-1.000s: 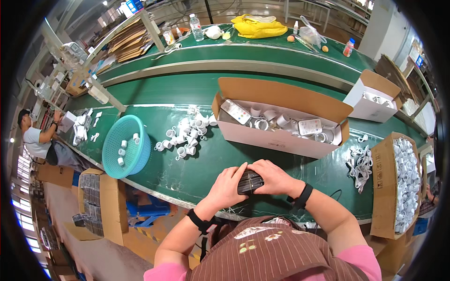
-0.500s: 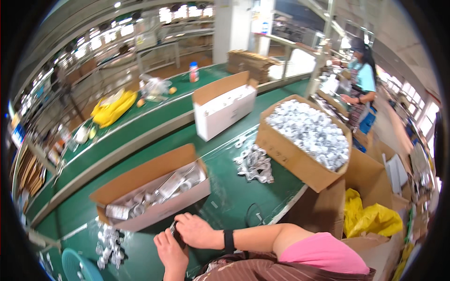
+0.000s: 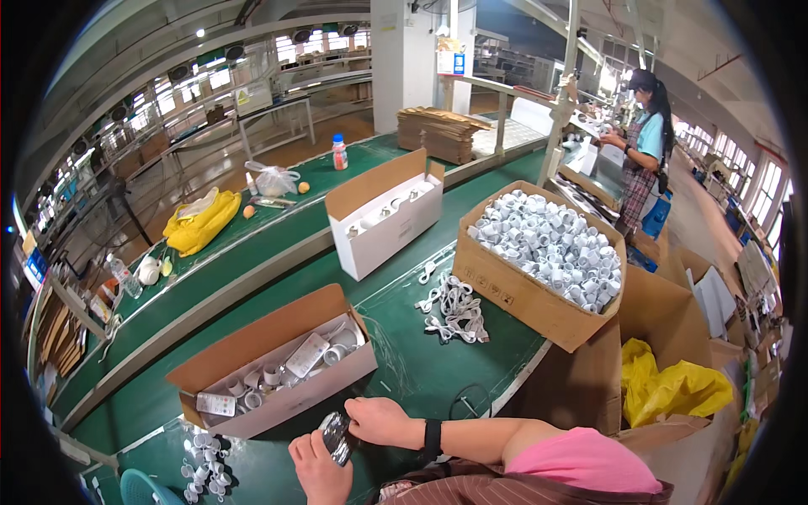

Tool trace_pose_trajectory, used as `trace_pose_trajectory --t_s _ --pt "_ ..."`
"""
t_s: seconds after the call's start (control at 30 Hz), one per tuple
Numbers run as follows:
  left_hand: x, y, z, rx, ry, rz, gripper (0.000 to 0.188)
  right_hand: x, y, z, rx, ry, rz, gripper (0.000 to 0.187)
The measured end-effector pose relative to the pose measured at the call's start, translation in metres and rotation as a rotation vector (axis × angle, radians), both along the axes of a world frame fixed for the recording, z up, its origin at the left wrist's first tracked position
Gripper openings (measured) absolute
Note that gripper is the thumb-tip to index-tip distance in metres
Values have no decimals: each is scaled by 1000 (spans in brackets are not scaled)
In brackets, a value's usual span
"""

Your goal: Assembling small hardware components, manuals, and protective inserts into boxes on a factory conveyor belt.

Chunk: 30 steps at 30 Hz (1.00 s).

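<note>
Between my hands is a small dark, shiny piece, like a glossy packet [image 3: 337, 438]; its exact kind is unclear. My left hand [image 3: 318, 468] pinches its near left side, and my right hand [image 3: 379, 421] grips its right edge. Just beyond them stands a long white carton [image 3: 311, 389] with a brown inner flap, holding white cup-shaped parts and clear-wrapped pieces with printed cards. A pile of small white parts [image 3: 202, 471] lies left of my left hand. Coiled white cables [image 3: 459, 307] rest on the green table beyond my right hand.
A large brown box [image 3: 522, 290] full of white parts stands at the right. Another white carton [image 3: 391, 227] sits farther back. Teal basket [image 3: 143, 488] at lower left; yellow bag [image 3: 673, 387] in an open carton at right. A co-worker [image 3: 648, 139] stands at far right.
My hands have moved slightly right and drawn a little apart, so more of the dark shiny piece shows. The view has shifted a little. The co-worker's hands have come up.
</note>
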<state>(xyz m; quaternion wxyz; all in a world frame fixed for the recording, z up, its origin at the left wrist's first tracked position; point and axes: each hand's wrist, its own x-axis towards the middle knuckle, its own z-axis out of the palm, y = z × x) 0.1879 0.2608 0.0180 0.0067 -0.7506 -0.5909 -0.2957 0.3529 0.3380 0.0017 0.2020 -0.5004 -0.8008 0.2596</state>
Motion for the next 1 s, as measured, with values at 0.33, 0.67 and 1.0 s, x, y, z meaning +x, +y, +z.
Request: trace_pose_trajectory --t_s 0.33,0.67,1.0 --pt "0 2 -15 15 0 -4 57 -5 -29 -5 176 152 79 21" --pt "7 9 -13 50 13 -24 58 4 -16 -9 102 186 -72 14" --pt "-11 -17 4 -113 -225 -137 61 80 12 -23 -200 520 -329 16"
